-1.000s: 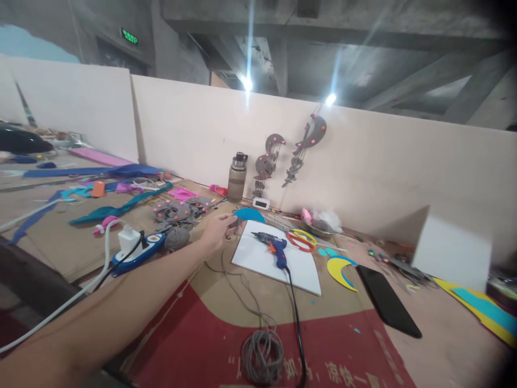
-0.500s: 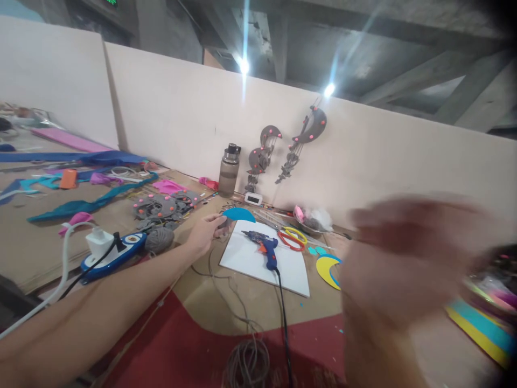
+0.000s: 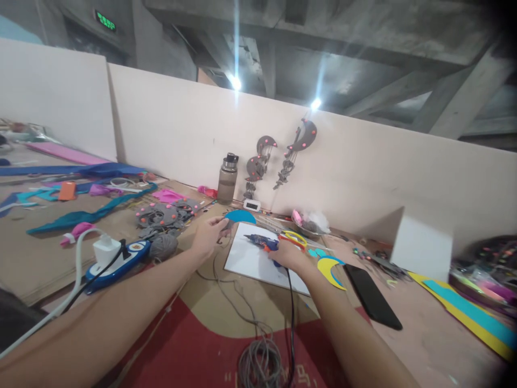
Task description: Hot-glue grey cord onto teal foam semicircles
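My left hand (image 3: 210,235) pinches the end of a blue curved felt piece (image 3: 241,216) just past the left corner of a white board (image 3: 250,264). Grey cord hangs from near these fingers. My right hand (image 3: 287,255) is closed round the handle of a blue glue gun (image 3: 258,240), which lies over the white board with its nozzle toward the left. Behind my right hand are scissors with yellow and red handles (image 3: 295,237). To its right lies a yellow and blue crescent (image 3: 331,271).
A bundle of grey cord (image 3: 259,364) lies at the front. Further right are a black phone (image 3: 372,296) and yellow-blue strips (image 3: 468,312). On the left sit a power strip (image 3: 117,264) and a yarn ball (image 3: 163,246). A bottle (image 3: 227,179) stands at the back.
My right hand has come down from the raised, blurred position at the right and closed on the glue gun. My left hand still holds the blue piece. The phone is now uncovered.
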A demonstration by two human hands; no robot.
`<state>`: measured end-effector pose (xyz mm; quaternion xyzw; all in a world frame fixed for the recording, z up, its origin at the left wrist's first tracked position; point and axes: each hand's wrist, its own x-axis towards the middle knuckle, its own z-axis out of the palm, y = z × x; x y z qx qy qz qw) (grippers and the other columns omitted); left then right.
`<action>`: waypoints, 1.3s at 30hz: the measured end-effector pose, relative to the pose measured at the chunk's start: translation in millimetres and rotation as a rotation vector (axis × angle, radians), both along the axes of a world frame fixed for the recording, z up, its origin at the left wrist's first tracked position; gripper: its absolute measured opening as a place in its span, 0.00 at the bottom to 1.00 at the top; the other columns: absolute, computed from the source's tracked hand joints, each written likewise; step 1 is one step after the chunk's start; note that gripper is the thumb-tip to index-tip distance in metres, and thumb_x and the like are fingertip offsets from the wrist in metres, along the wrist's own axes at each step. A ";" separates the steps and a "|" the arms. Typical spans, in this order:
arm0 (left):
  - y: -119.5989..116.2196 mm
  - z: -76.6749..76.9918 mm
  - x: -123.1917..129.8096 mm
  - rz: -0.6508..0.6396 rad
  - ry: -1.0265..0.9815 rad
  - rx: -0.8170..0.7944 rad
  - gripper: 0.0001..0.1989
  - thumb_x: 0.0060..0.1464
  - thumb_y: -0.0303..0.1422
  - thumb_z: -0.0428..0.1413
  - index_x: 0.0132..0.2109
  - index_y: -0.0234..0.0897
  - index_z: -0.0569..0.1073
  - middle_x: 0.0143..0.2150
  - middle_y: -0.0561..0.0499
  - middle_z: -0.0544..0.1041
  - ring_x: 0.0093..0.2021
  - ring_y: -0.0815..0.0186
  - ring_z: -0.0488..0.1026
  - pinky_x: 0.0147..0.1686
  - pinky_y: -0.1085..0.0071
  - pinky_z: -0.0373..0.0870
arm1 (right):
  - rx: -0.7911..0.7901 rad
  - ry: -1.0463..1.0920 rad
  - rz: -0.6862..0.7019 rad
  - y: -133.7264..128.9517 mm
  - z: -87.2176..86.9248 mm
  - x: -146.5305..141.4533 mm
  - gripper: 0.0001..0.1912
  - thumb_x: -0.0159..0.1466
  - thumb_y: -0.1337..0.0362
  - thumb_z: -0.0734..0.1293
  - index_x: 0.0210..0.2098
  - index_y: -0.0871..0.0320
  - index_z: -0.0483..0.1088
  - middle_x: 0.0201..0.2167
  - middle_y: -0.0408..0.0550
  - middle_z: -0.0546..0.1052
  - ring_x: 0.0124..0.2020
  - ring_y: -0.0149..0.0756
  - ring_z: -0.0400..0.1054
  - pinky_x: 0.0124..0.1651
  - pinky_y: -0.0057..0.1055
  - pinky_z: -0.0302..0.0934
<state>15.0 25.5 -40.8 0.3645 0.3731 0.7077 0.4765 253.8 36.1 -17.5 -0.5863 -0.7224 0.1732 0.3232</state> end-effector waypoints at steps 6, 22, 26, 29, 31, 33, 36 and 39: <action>0.1 1.8 -1.8 0.006 -0.009 0.016 0.16 0.37 0.38 0.65 0.31 0.31 0.75 0.31 0.47 0.77 0.30 0.68 0.74 0.35 0.71 0.72 | -0.022 0.228 -0.092 8.8 16.9 -4.3 0.07 0.52 0.63 0.63 0.29 0.60 0.68 0.18 0.44 0.71 0.18 0.31 0.64 0.20 0.26 0.57; 2.6 -9.0 7.5 0.008 -0.031 -0.102 0.08 0.42 0.31 0.62 0.29 0.30 0.74 0.28 0.49 0.76 0.25 0.73 0.72 0.33 0.74 0.72 | 0.179 0.351 0.267 -34.6 -12.7 -54.2 0.10 0.59 0.66 0.58 0.41 0.57 0.63 0.33 0.46 0.74 0.28 0.33 0.68 0.32 0.31 0.63; 1.3 -6.8 6.7 -0.012 0.000 -0.072 0.12 0.38 0.34 0.65 0.29 0.30 0.74 0.27 0.50 0.76 0.25 0.72 0.72 0.34 0.74 0.72 | 0.193 0.265 0.246 -35.3 -14.0 -54.5 0.14 0.61 0.61 0.60 0.45 0.59 0.63 0.35 0.51 0.75 0.35 0.39 0.69 0.40 0.35 0.62; 3.2 -7.6 6.1 -0.022 0.016 -0.065 0.14 0.36 0.36 0.65 0.29 0.30 0.74 0.27 0.50 0.76 0.25 0.72 0.72 0.33 0.73 0.72 | 0.205 0.210 0.238 -36.9 -14.8 -55.3 0.17 0.62 0.59 0.60 0.49 0.59 0.62 0.38 0.53 0.75 0.38 0.41 0.69 0.42 0.37 0.61; 4.3 -8.8 5.9 -0.028 0.027 -0.055 0.14 0.36 0.36 0.65 0.29 0.30 0.74 0.27 0.50 0.76 0.25 0.72 0.72 0.34 0.73 0.72 | 0.226 0.178 0.232 -37.7 -16.1 -55.8 0.19 0.63 0.59 0.59 0.51 0.59 0.61 0.40 0.54 0.75 0.40 0.42 0.69 0.44 0.37 0.61; 4.3 -9.5 6.5 -0.047 0.029 -0.051 0.14 0.35 0.35 0.66 0.29 0.30 0.74 0.27 0.50 0.76 0.26 0.71 0.73 0.35 0.73 0.72 | 0.246 0.159 0.223 -38.3 -17.5 -56.3 0.19 0.63 0.59 0.59 0.52 0.59 0.61 0.42 0.55 0.74 0.43 0.43 0.69 0.45 0.38 0.61; 1.9 -9.4 8.8 -0.081 0.019 -0.072 0.14 0.35 0.34 0.66 0.30 0.30 0.74 0.27 0.50 0.76 0.26 0.71 0.74 0.35 0.73 0.72 | 0.253 0.146 0.217 -39.2 -18.8 -57.2 0.19 0.63 0.59 0.59 0.52 0.60 0.61 0.45 0.56 0.73 0.44 0.43 0.68 0.46 0.38 0.61; -1.0 -8.8 11.5 -0.083 0.001 -0.095 0.14 0.35 0.33 0.66 0.30 0.30 0.73 0.27 0.49 0.77 0.27 0.70 0.74 0.34 0.73 0.72 | 0.254 0.125 0.208 -39.9 -19.2 -57.5 0.18 0.63 0.59 0.59 0.51 0.60 0.61 0.45 0.56 0.73 0.43 0.44 0.69 0.46 0.38 0.61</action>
